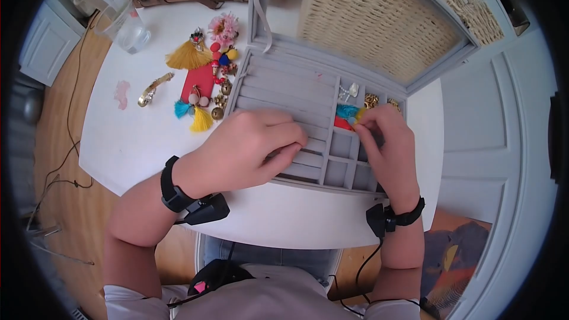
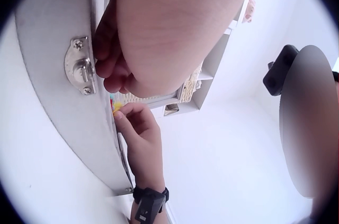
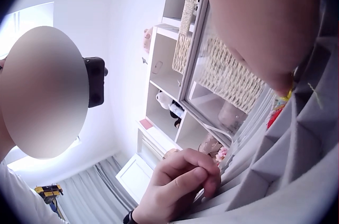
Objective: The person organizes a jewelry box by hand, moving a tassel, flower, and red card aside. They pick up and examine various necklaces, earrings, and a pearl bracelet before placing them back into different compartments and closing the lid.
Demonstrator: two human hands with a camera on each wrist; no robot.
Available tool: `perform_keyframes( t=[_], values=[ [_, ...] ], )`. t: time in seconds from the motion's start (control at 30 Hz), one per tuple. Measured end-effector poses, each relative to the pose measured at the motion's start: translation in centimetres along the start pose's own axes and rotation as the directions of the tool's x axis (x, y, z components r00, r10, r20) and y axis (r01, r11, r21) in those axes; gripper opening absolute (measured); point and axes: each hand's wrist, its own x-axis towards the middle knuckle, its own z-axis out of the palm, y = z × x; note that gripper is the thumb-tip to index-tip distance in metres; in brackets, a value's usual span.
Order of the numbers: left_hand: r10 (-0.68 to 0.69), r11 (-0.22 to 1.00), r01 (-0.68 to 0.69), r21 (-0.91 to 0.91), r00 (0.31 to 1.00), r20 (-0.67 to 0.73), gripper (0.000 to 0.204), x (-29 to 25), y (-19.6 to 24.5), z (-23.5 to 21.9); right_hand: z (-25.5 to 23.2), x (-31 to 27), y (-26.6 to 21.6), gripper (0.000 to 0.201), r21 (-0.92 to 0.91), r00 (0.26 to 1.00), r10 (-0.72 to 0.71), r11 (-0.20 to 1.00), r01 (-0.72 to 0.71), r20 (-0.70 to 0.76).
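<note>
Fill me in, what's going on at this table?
A person is handling trinkets at an open grey jewellery box on a white table. Their right hand pinches a colourful tasselled piece in one of the small compartments. The left hand is over the padded rows, fingers loosely curled, with nothing visible in it. The lid stands raised. A yellow tassel and a pink flower lie outside the box.

Jewelry box (image 1: pixel 290 74) matt cloth (clasp (image 2: pixel 80 69) glossy metal); basket (image 1: pixel 465 3) rough, woven.
</note>
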Motion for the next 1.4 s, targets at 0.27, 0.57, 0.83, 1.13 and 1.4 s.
perform_keyframes(
  t=[0.27,0.57,0.83,1.13,1.4],
  values=[
    [-0.002,1.000,0.002,0.004,1.000,-0.010,0.009,0.1,0.2,-0.3,-0.2,0.4,-0.1,0.018,-0.086,0.969,-0.243,0.965,0.246,0.046],
    [-0.162,0.969,0.204,0.138,0.951,-0.263,0.011,0.6,-1.2,-4.6,0.1,-0.3,-0.1,0.017,0.019,0.996,-0.089,0.996,0.090,-0.028],
    [-0.211,0.695,0.515,0.501,0.813,-0.542,0.038,-1.8,-8.2,-9.7,0.0,-0.3,0.0,0.020,-0.025,0.989,-0.147,0.989,0.147,-0.005],
    [-0.324,0.714,0.554,0.429,0.804,-0.499,0.033,-2.6,-9.9,-9.6,0.1,-0.7,-0.2,0.021,-0.002,0.991,-0.134,0.991,0.134,-0.001],
    [-0.227,0.707,0.545,0.451,0.778,-0.586,0.028,-2.4,-8.1,-11.7,0.3,-0.9,0.0,0.021,-0.032,0.990,-0.139,0.990,0.139,0.015]
  ],
)
